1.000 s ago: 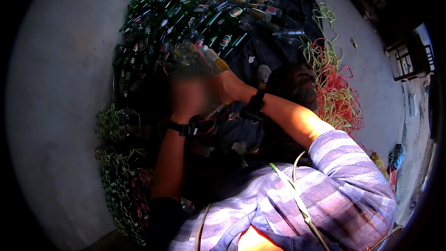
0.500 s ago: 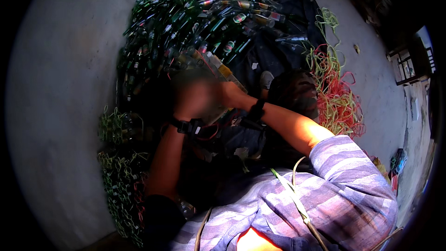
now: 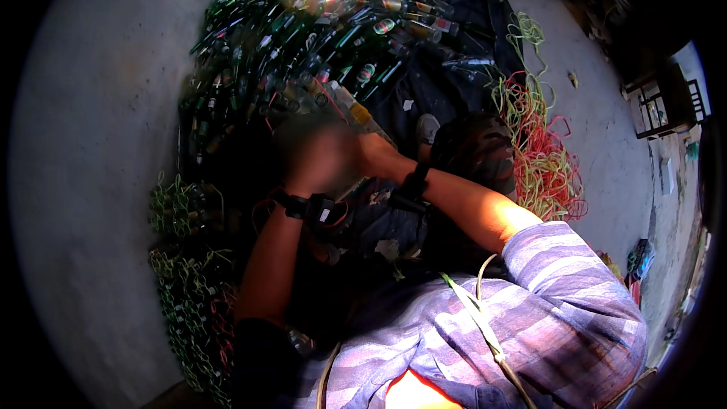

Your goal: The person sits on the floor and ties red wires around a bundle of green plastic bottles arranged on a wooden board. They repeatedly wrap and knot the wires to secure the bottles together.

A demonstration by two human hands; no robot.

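My left hand (image 3: 318, 160) and my right hand (image 3: 375, 155) are close together in front of me. A blur covers the left hand and the space between the two, so the fingers and anything in them are hidden. Just beyond them lies a row of clear bottles (image 3: 358, 110), some with yellowish labels. A thin red cord (image 3: 333, 100) runs across these bottles, and a loop of red cord (image 3: 342, 216) shows by my left wrist. Both wrists wear black bands.
Many green glass bottles (image 3: 288, 38) cover a dark sheet (image 3: 424, 87) ahead. Tangled red and yellow-green cords (image 3: 541, 159) lie at the right. On the left, more bottles are wrapped in green cord netting (image 3: 185, 280). A dark wooden chair (image 3: 666, 102) stands far right.
The surroundings have shifted slightly left in view. My hands stay together in nearly the same place, beside the clear bottles. Nothing is visibly let go.
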